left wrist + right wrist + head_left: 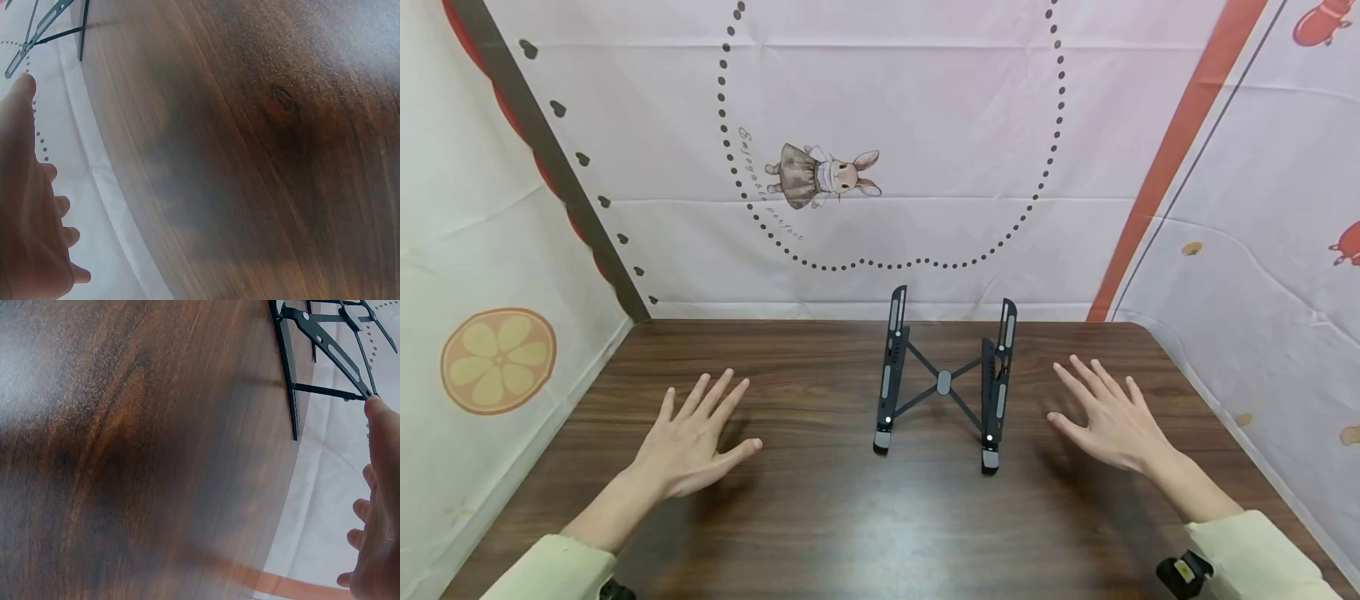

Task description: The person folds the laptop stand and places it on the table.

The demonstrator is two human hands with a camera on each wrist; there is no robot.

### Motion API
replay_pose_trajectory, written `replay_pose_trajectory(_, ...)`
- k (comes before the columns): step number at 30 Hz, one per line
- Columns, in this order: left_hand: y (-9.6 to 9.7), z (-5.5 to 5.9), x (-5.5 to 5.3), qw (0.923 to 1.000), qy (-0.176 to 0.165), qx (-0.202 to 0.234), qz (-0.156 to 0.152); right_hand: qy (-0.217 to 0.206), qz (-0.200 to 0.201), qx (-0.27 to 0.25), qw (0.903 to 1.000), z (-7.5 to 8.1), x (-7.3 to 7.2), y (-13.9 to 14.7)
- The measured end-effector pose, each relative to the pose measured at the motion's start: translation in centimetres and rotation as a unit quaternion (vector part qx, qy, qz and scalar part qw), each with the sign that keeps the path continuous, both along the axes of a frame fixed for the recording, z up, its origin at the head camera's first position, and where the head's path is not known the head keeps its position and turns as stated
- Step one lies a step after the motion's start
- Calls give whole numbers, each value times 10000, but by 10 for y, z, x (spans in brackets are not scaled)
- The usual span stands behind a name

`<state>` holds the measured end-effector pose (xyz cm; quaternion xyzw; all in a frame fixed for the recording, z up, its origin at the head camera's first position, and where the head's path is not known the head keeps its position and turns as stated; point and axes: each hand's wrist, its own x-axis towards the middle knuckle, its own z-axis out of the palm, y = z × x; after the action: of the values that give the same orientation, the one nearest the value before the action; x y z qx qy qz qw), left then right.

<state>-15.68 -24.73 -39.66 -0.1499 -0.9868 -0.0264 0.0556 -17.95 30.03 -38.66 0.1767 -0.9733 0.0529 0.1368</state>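
1. Black folding stand (943,382): on the dark brown wood tabletop (820,475), toward the far edge, slightly right of centre; between the two hands, apart from both.
2. Opened out: two long side rails (891,375), roughly side by side, linked by an X of thin crossbars (917,401). Grey oval hub at the crossing; grey pads along the rails. Sloping arms and props visible in the right wrist view.
3. Right hand (1112,421): nearer to the stand, just to its right. Back upward, fingers straight and spread apart, thumb out toward the stand. Thumb tip overlapping a strut end in the right wrist view; clear gap in the head view.
4. Left hand (692,446): well left of the stand. Back upward, fingers straight and apart, thumb out to the side. Dark shadow on the wood nearby.
5. Pale green sleeves (1262,554) on both forearms; black device (1183,575) at the right cuff, another partly cut off at the left.
6. Behind: white printed cloth (940,108) with dotted outline, dressed rabbit (820,177) turned sideways, red-orange band (1176,158).
7. Far left: orange slice print (498,361) on the side cloth.
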Motion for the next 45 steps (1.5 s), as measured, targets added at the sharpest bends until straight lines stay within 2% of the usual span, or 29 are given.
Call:
replay_pose_trajectory(16, 5, -7, -3, 9994, 126, 302, -61, 182, -15, -384, 9991, -6, 1, -4)
replay_pose_trajectory(23, 9, -11, -4, 9979, 415, 476, -144, 204, -30, -516, 9985, -8, -2, -7)
replay_pose_trajectory(29, 12, -14, -8, 9961, 602, 615, -203, 321, 4, -941, 9950, -7, -5, -8)
replay_pose_trajectory(39, 19, -17, -14, 9881, 953, 1153, -367, 252, 71, -1567, 9873, -7, -6, -14)
replay_pose_trajectory(45, 26, -17, -16, 9819, 926, 1629, -284, 367, 71, -1875, 9816, -12, -8, -16)
